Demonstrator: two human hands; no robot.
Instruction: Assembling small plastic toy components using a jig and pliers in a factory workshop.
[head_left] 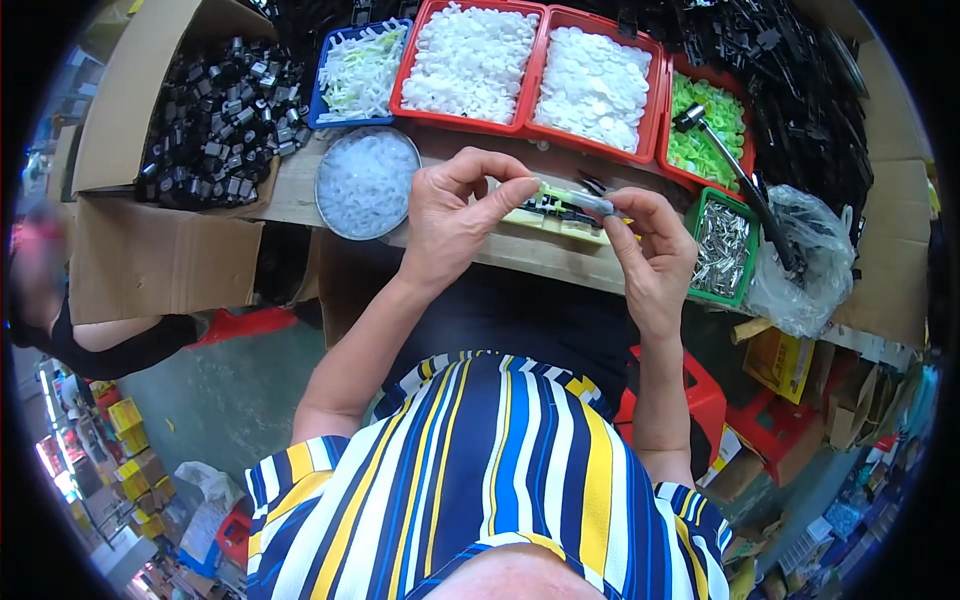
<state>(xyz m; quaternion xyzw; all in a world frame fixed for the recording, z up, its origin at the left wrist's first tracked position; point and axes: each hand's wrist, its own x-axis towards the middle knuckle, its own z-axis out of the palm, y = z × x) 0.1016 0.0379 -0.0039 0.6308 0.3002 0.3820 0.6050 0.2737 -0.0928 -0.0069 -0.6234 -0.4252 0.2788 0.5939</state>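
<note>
My left hand (pixel 450 212) is closed, thumb and forefinger pinched at the left end of a small black and pale green assembly (pixel 548 203). The fingertips of my right hand (pixel 655 245) press together on a small translucent grey piece (pixel 597 204) at the assembly's right end. Below and behind the assembly lies a pale yellow block-like fixture (pixel 565 227) at the table's near edge. A dark pointed tool tip (pixel 594 186) shows just beyond my right fingertips. My fingers partly hide the parts, and their exact kind is too small to tell.
Red trays hold white parts (pixel 470 62), white discs (pixel 594 92) and green clips (pixel 706 135). A blue tray (pixel 322 95), round tin (pixel 320 190), green metal-parts tray (pixel 697 262), hammer (pixel 735 165), plastic bag (pixel 805 285) and carton (pixel 120 120) of black parts surround my hands.
</note>
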